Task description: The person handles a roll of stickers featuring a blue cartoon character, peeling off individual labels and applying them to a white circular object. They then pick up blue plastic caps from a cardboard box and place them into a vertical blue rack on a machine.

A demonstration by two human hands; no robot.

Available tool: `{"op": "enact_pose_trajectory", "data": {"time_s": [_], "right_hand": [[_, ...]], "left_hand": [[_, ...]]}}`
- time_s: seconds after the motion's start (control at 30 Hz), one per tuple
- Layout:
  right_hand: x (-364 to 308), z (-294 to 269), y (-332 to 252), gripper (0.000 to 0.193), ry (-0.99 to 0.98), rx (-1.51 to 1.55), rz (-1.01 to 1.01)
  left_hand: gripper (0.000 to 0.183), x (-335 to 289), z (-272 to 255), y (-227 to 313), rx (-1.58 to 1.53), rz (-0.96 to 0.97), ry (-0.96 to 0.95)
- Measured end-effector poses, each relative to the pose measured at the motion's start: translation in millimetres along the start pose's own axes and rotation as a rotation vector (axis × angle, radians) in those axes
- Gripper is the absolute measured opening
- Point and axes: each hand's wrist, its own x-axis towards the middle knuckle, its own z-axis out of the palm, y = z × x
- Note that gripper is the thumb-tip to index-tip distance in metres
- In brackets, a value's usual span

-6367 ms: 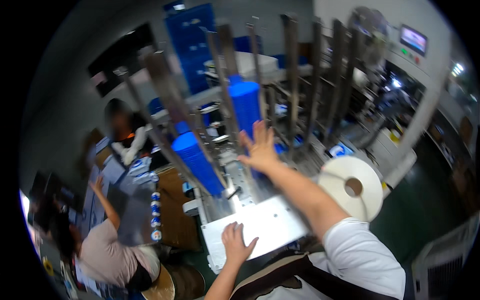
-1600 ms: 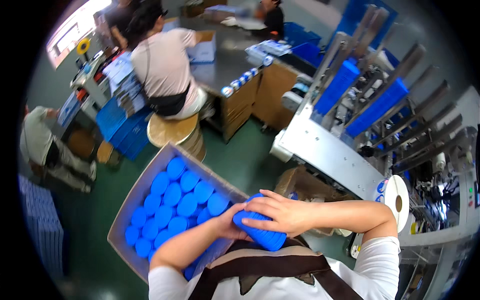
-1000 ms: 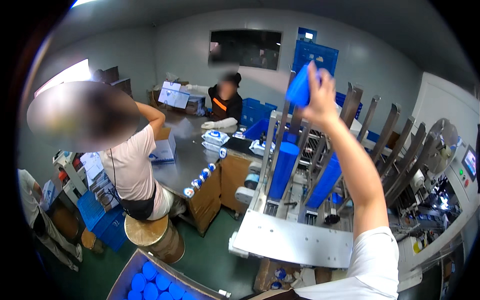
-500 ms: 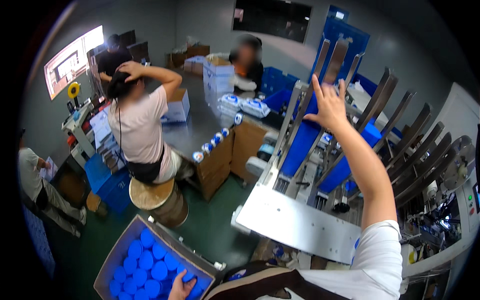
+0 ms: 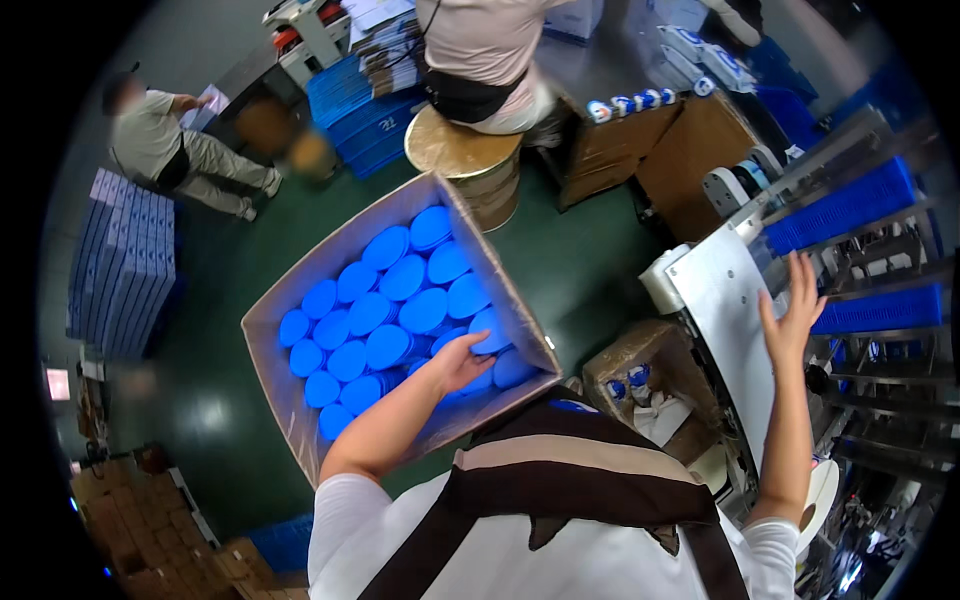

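My left hand (image 5: 462,364) reaches into an open cardboard box (image 5: 290,420), its fingers closed round the edge of a stack of round blue discs (image 5: 490,330). Many more stacks of the same flat discs (image 5: 372,312) stand side by side in the box. Off to the right, my right hand (image 5: 794,312) is open, fingers spread and nothing in them. It hovers over the edge of the machine's pale metal plate (image 5: 722,290), close to the blue stacks (image 5: 875,309) lying between the machine's metal guide bars.
Below the machine plate sits a smaller carton (image 5: 610,365) with blue-and-white packs inside. A person sits ahead on a round drum stool (image 5: 462,150); another stands at far left. Blue crates (image 5: 365,115) and a stack of flat cartons (image 5: 122,265) stand on the green floor.
The view has swung down and left, bringing the whole box into sight. My right hand has come down from the tall guide bars. My left hand stays at the discs in the box.
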Motion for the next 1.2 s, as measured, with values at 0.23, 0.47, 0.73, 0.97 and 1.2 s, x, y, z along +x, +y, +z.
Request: {"op": "enact_pose_trajectory", "data": {"time_s": [0.23,0.47,0.73,0.97,1.2], "right_hand": [[-33,3,-83,0.064,-0.177,0.164,-0.104],[-37,3,-115,0.057,-0.163,0.257,-0.124],[-43,15,-157,0.052,-0.220,0.355,-0.243],[-42,15,-225,0.059,-0.345,0.711,-0.451],[-88,12,-293,0.063,0.261,0.158,-1.098]], "left_hand": [[0.050,7,-2,4,0.078,-0.021,0.009],[0.076,25,-19,1,0.224,0.047,0.131],[0.081,41,-18,-17,0.203,0.179,0.130],[0.072,-36,6,-19,-0.102,0.185,-0.051],[0.060,-160,66,-1,-0.111,0.005,-0.495]]}}
